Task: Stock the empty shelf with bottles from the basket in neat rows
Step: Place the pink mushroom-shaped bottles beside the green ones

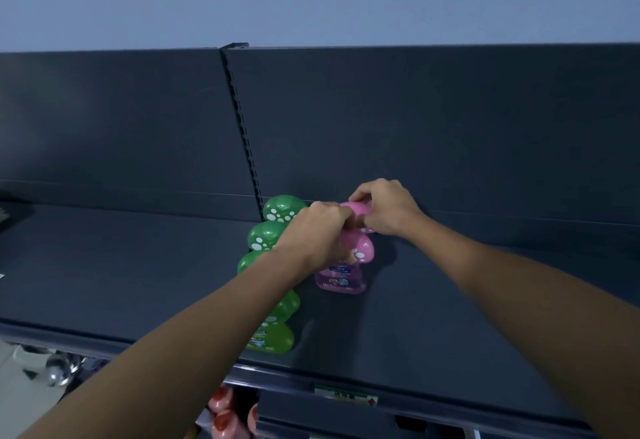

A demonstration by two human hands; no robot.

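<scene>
The pink translucent plastic bottle (358, 209) with a rounded spotted cap stands at the rear of the dark grey metal shelf (450, 300). The right hand (384, 210) grasps its cap with curled fingers. The left hand (317, 230), just beside, curls onto the same cap, though contact is partly hidden. A second pink bottle (341, 279) stands below both hands, nearer the person. The row of green spotted-cap bottles (273, 241) runs front to back just left of the left hand.

Recommendation: seat the held bottle upright, squarely behind its neighbour and close to the back panel (415, 126), without nudging the green row. Open shelf extends right of the right hand. The front lip (415, 393) lies well behind both wrists.
</scene>
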